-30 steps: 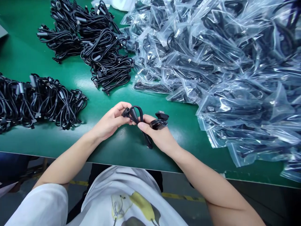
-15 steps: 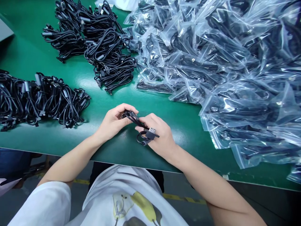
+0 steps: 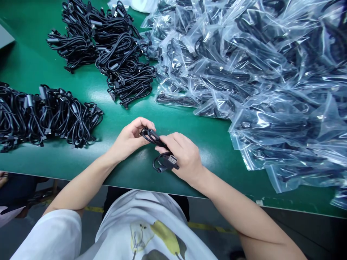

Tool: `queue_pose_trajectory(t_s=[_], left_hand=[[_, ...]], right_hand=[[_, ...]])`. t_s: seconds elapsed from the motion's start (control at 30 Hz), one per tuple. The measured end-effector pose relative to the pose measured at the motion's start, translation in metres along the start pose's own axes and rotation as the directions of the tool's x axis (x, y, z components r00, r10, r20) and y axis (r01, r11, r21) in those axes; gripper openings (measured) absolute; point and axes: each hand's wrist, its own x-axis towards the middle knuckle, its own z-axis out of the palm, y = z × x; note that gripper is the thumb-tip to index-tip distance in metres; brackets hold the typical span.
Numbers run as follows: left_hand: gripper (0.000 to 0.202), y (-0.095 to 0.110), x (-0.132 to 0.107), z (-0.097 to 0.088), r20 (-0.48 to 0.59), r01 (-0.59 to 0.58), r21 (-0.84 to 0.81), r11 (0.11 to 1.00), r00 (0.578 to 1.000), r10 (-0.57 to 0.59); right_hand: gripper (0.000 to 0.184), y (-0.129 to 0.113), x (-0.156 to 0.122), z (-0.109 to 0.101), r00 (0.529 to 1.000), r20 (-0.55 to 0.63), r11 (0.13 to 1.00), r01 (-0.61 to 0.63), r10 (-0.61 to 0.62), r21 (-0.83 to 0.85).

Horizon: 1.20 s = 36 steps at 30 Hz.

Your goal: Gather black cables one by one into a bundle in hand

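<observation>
A bundled black USB cable (image 3: 159,141) is held above the green tabletop, near its front edge. My right hand (image 3: 184,153) is closed round the middle of the bundle. A metal USB plug and a cable loop stick out below its fingers. At the other end, the thumb and fingers of my left hand (image 3: 135,136) pinch the cable beside a small dark connector. Some of the bundle is hidden by my right fingers.
Clear zip bags (image 3: 271,108) with black cables cover the right side of the green table (image 3: 130,169). A heap of unbagged cables (image 3: 116,54) lies at the back, and a row of cable bundles (image 3: 48,115) at the left. A grey box corner (image 3: 4,38) shows far left.
The cable has turned slightly in my hands, its USB plug tipping downward. My left fingers have shifted a little away from my right hand.
</observation>
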Motion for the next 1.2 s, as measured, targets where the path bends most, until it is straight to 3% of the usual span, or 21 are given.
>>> queue_pose_trajectory(t_s=[0.2,0.63,0.77,0.83,0.87,0.93,1.0,1.03,1.13,1.2], left_hand=[[0.026,-0.004,-0.001,-0.002,0.018,-0.032,0.087,0.996,0.999,0.03],[0.024,-0.002,-0.001,-0.003,0.031,-0.004,0.055,0.998,1.0,0.003],[0.029,-0.002,0.0,-0.002,0.016,0.023,0.059,0.998,1.0,-0.024],[0.035,-0.003,0.001,-0.003,0.007,0.011,0.056,0.998,1.0,-0.011],[0.042,-0.004,0.001,-0.003,0.001,0.008,0.046,0.999,1.0,-0.008],[0.053,-0.006,0.001,-0.002,-0.011,0.029,0.02,0.999,1.0,-0.029],[0.047,-0.006,0.001,0.001,0.021,0.102,0.012,0.995,0.994,-0.103],[0.039,-0.005,0.0,0.003,0.065,0.153,0.023,0.988,0.986,-0.154],[0.03,-0.003,-0.003,0.009,0.234,0.272,0.078,0.959,0.93,-0.282],[0.029,-0.002,-0.005,0.012,0.282,0.292,0.102,0.951,0.908,-0.309]], right_hand=[[0.029,0.0,0.0,0.0,0.999,-0.031,0.996,0.029,-0.031,-0.082],[0.028,0.002,-0.001,0.003,0.999,-0.034,0.999,0.016,-0.017,-0.041],[0.027,0.001,0.001,0.002,0.994,0.04,0.987,-0.109,0.105,0.119],[0.022,0.002,0.005,0.0,0.955,0.138,0.883,-0.297,0.264,0.365],[0.022,0.003,0.008,-0.002,0.912,0.214,0.761,-0.411,0.351,0.501],[0.027,0.007,0.014,-0.005,0.794,0.377,0.409,-0.581,0.478,0.704],[0.038,0.012,0.021,-0.009,0.705,0.45,0.114,-0.596,0.548,0.795],[0.042,0.014,0.023,-0.011,0.682,0.444,0.039,-0.569,0.581,0.822],[0.046,0.017,0.027,-0.015,0.644,0.385,0.009,-0.52,0.661,0.854],[0.047,0.016,0.026,-0.015,0.638,0.368,0.025,-0.519,0.676,0.854]])
